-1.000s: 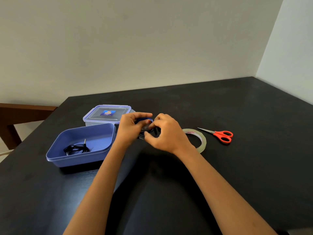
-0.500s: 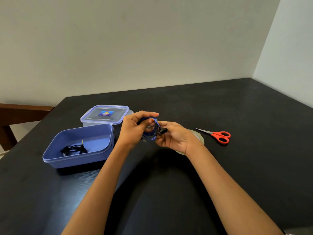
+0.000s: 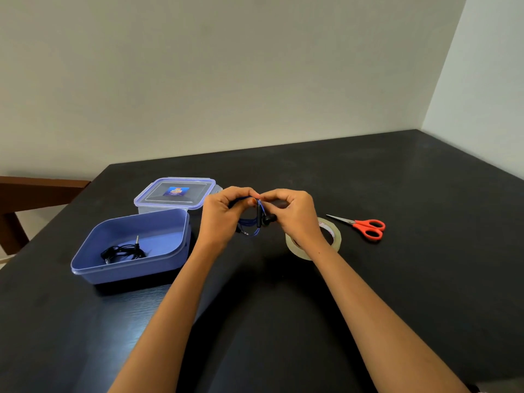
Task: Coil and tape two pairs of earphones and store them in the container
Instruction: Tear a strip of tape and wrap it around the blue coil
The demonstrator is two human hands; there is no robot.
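Note:
Above the black table, my left hand (image 3: 219, 217) grips a coil of blue earphones (image 3: 252, 224), with the loop hanging below its fingers. My right hand (image 3: 295, 215) pinches the top of the same coil, where a black remote and earbud stick out. A coiled black pair of earphones (image 3: 122, 252) lies inside the open blue container (image 3: 175, 245) at the left. The roll of clear tape (image 3: 334, 232) lies flat just behind my right wrist, partly hidden by it.
The container's clear lid (image 3: 175, 192) sits on a second box behind the blue container. Red-handled scissors (image 3: 365, 226) lie to the right of the tape. A brown wooden chair (image 3: 34, 194) stands at the table's left edge. Walls close the back and right.
My right hand has turned from cupping the earphones from below to pinching their top beside my left fingers. The coil now hangs lower, with the earbud showing on its right.

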